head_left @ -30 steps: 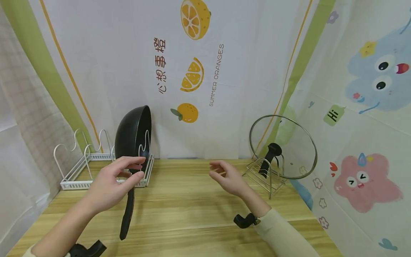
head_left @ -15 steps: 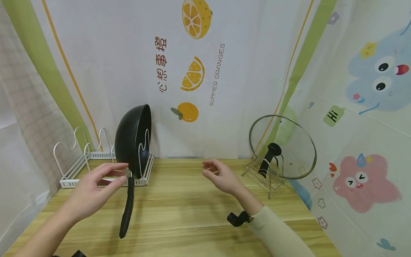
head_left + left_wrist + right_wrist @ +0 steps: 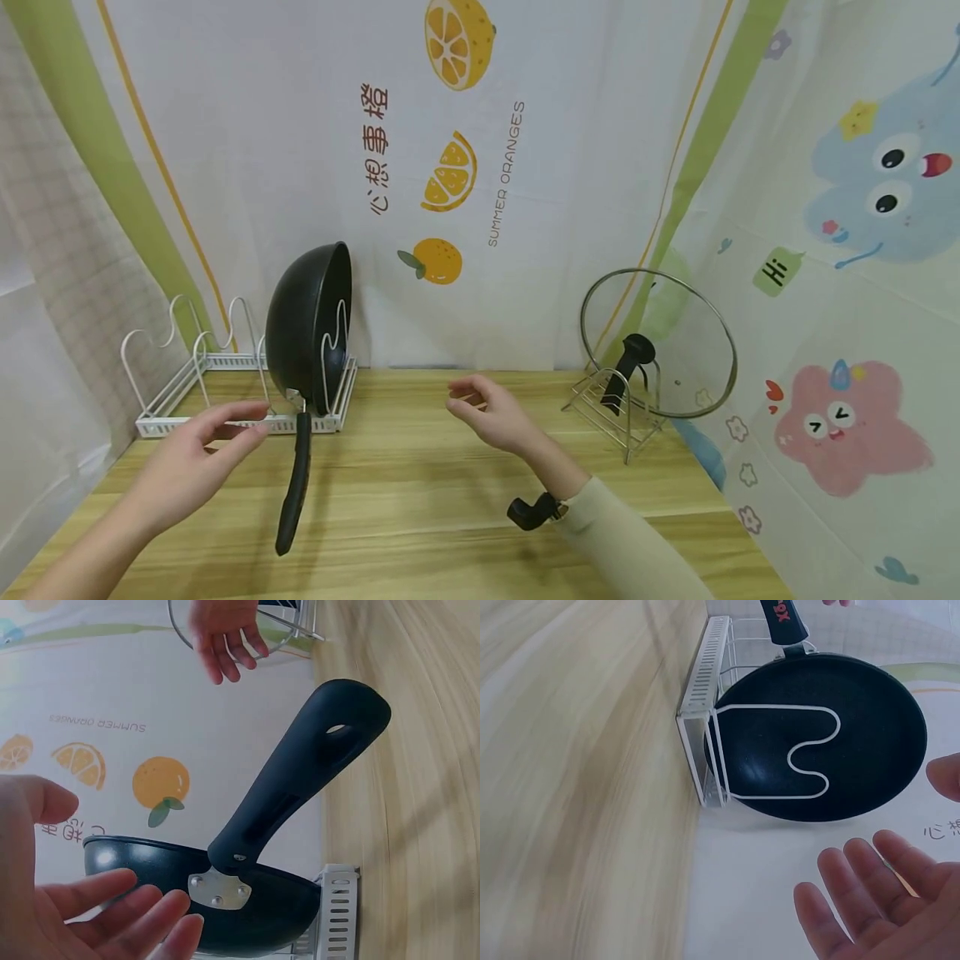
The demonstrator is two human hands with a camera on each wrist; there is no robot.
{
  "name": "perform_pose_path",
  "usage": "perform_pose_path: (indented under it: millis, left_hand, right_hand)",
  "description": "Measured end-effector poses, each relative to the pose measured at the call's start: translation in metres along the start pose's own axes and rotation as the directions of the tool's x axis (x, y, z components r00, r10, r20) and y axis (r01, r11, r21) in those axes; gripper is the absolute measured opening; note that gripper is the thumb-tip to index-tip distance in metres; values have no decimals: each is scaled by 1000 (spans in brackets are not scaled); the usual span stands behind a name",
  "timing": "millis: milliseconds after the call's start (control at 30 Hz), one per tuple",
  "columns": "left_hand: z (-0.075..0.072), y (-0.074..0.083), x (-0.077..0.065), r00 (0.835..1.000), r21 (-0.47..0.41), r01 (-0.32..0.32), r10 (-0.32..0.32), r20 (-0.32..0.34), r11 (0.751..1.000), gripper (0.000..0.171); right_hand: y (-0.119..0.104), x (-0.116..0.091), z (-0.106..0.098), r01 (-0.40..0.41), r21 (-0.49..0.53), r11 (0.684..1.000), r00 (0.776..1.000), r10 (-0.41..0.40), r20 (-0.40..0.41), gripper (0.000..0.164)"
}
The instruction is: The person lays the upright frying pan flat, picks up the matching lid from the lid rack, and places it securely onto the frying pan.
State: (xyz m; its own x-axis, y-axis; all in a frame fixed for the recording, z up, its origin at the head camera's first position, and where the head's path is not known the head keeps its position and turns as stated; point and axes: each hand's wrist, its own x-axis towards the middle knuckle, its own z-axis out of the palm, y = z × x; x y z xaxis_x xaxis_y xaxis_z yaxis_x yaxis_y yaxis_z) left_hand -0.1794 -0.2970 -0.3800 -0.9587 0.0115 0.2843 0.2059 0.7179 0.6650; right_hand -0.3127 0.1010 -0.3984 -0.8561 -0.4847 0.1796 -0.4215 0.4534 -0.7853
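Note:
A black frying pan (image 3: 303,325) stands on edge in a white wire rack (image 3: 168,427) at the left of the table, its black handle (image 3: 296,492) sticking out toward the front. Left of that handle is my left hand (image 3: 191,467), fingers relaxed and holding nothing. The left wrist view shows the handle (image 3: 296,769) apart from the fingers (image 3: 142,919). My right hand (image 3: 495,417) hovers over the middle of the table, loosely bent and holding nothing. In the right wrist view the pan's dark inside (image 3: 870,735) faces the right hand (image 3: 885,900).
On the right, a glass lid (image 3: 686,333) with a black knob (image 3: 630,367) leans upright in a small metal wire stand (image 3: 633,433). Printed cloths (image 3: 555,208) hang behind and to the right of the wooden table (image 3: 420,517).
My left hand has drawn back from beside the pan, down and to the left, uncovering the handle's base. My right hand has shifted left, away from the lid stand. Pan and lid stay put.

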Motion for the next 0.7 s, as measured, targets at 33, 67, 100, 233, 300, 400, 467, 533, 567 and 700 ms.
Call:
perform_pose_path:
  millis: [33,67,100,233,300,400,467,533,567,700]
  left_hand:
    - [-1,0,0,1000,4,22,-22,12,1000,47]
    - [-2,-1,0,999,1,39,-39,28,999,48]
    - [-3,-1,1,997,-3,56,-56,44,998,49]
    - [-1,-3,0,992,-15,85,-83,94,996,50]
    - [2,-5,-1,989,-15,98,-96,116,995,51]
    - [9,-8,-1,984,-32,118,-112,141,992,52]
    - [12,-9,-1,979,-46,137,-128,160,989,53]
    - [16,-10,-2,974,-70,150,-136,181,986,54]
    - [17,-11,-3,971,-79,159,-142,194,984,55]
    - [21,-12,-5,960,-119,185,-153,234,975,58]
  right_hand:
    - [0,1,2,-3,3,1000,1000,3,6,45]
    - [0,3,3,-6,5,1000,1000,6,11,45]
    - [0,4,5,-8,9,1000,1000,8,15,45]
    - [0,9,13,-20,37,999,999,19,29,44]
    - [0,11,16,-19,66,998,999,17,36,43]
    - [-1,13,22,-12,121,993,999,6,52,42]
    - [-2,15,28,-12,167,986,998,0,69,42]
    - [-3,18,33,-15,207,978,996,-2,84,42]
    - [-3,20,36,-22,231,973,996,0,93,41]
    - [-2,27,47,-56,301,952,993,23,112,40]
